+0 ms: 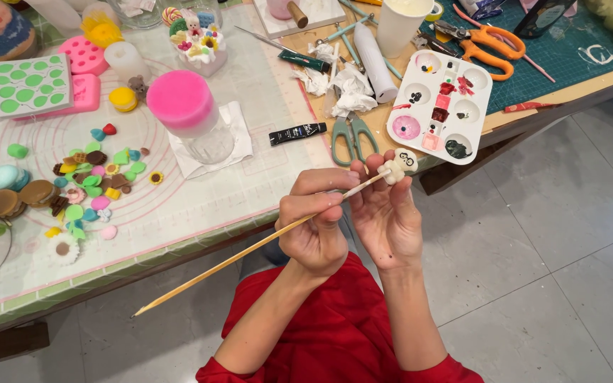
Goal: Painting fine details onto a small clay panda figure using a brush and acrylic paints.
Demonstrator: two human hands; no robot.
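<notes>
My left hand (315, 225) grips a long thin wooden brush handle (221, 266) that slants from lower left up to the right. Its tip touches a small cream-white clay figure (396, 167) with dark painted eyes. My right hand (384, 213) pinches that figure between fingertips and thumb, just off the table's front edge. Both hands hover above the tiled floor, in front of red clothing (335, 333). The brush's bristles are hidden against the figure.
A white paint palette (440, 106) with red, pink and black paint lies behind my hands, beside green-handled scissors (352, 136) and a black paint tube (297, 133). A pink-topped jar (186, 113), several small clay pieces (94, 177), moulds and orange scissors (487, 46) cover the table.
</notes>
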